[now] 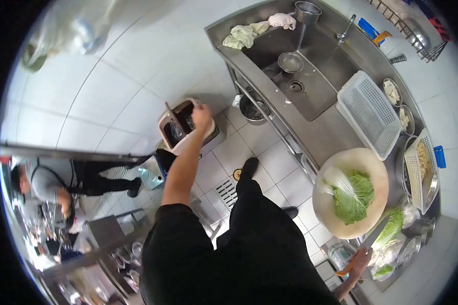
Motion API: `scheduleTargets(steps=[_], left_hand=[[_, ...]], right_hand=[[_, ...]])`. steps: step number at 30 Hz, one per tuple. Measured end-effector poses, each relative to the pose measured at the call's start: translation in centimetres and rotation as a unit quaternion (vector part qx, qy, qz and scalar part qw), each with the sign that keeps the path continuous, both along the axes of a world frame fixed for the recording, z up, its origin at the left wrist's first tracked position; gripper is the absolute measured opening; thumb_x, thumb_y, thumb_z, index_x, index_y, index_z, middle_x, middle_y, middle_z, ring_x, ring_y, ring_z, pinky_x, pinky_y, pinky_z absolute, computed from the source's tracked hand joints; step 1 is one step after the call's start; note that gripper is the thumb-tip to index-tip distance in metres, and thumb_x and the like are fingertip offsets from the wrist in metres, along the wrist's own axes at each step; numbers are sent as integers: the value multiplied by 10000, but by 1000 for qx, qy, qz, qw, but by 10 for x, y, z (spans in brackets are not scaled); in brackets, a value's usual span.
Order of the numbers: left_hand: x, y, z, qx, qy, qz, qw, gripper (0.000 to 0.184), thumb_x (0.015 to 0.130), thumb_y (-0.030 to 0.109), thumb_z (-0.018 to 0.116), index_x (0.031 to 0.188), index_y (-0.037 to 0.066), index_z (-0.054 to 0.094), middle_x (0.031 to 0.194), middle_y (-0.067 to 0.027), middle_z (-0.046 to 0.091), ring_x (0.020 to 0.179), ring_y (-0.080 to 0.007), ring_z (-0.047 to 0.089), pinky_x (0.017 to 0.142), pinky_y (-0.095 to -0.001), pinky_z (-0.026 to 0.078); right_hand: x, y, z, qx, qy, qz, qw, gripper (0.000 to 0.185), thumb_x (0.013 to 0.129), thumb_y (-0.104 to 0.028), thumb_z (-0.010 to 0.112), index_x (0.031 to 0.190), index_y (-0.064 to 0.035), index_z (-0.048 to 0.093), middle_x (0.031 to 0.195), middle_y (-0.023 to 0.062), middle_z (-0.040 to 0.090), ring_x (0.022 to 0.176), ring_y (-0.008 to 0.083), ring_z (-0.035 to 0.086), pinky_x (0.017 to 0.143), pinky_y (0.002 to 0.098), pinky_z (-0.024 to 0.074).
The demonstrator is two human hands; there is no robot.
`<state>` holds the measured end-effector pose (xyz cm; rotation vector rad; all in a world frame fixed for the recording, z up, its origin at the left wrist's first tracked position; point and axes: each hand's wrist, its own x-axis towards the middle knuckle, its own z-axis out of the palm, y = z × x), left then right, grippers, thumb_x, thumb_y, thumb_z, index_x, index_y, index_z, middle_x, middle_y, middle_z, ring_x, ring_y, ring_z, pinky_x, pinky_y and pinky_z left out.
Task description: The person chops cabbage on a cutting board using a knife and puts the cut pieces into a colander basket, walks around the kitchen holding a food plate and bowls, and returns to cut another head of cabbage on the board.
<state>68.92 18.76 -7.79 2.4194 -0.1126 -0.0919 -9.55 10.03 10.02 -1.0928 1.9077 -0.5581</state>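
Observation:
My left hand point(202, 117) is stretched out over the right side of a bin point(164, 133) with dark contents; its fingers are too blurred to read. In my right hand point(360, 263), at the lower right, is a knife point(375, 235) with an orange handle, its blade pointing up and right. The blade lies beside the lower edge of a round cutting board point(328, 216). On the board rests a piece of leafy cabbage point(353, 198). More cabbage point(392, 227) sits just right of the blade, among clear bags.
A steel sink point(320, 66) holds a metal bowl point(290, 62). White baskets point(370, 112) stand between the sink and the wall. On the floor are a pot point(254, 111) and a drain grate point(226, 192). Another person point(46, 180) is at the far left.

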Motion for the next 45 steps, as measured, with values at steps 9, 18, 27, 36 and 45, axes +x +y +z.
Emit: scheduleTargets(steps=[9,18,27,36,45], left_hand=[[187,67,-116,574,-116,-394,708,516,942,383,549,1208,-59,554,1140,-217,623,905,-384,656,696,-534,539],[-102,-95,47,-153,-204,-508,823,286,822,42,601,1108,29,618,1116,-143,613,1039,-305,602,894,-399,502],[-478,-238,149,-129,-193,-900,368,366,771,245,701,1094,85,637,1162,-102,586,1119,-301,550,930,-447,454],[-507,-251,128,-36,-195,-924,326,387,730,264,708,1079,109,644,1095,-65,597,1059,-273,562,876,-442,480],[-493,-251,128,-81,-147,-933,318,365,764,245,690,1085,82,633,1050,-95,621,1027,-295,588,874,-440,492]], right_hand=[[31,41,-30,-116,-97,8,988,328,965,-168,537,1272,-105,439,906,49,574,590,126,554,486,281,494],[96,10,58,-118,257,69,957,194,938,-144,516,1056,-11,437,710,291,607,705,498,614,618,577,461],[106,-18,14,-56,224,215,949,164,940,-121,458,1023,-8,373,680,297,607,638,508,610,597,594,486],[114,-15,-5,-45,234,220,946,129,885,-51,486,969,38,446,731,262,650,686,370,697,589,432,582],[99,-64,-70,-110,180,162,964,168,896,-83,496,987,38,423,665,256,624,643,458,638,562,541,507]])
